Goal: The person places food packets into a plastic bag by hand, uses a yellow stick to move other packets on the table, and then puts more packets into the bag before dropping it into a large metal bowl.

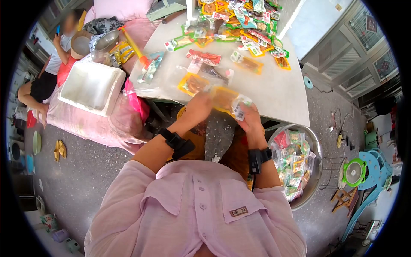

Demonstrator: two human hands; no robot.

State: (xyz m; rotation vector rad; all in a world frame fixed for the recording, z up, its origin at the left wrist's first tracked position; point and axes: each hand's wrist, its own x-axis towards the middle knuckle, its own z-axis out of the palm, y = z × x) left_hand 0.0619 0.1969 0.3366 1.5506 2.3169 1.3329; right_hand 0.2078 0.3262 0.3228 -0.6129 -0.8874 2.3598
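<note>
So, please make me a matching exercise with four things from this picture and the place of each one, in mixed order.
Things:
1. clear bag
2. metal basin
3. foam box
4. snack pile

Places:
A. left of the table, on pink cloth
B. far end of the table
C. between the left hand and right hand
D. on the floor at the person's right, full of packets

Pairs: 1-C, 2-D, 3-A, 4-B
</note>
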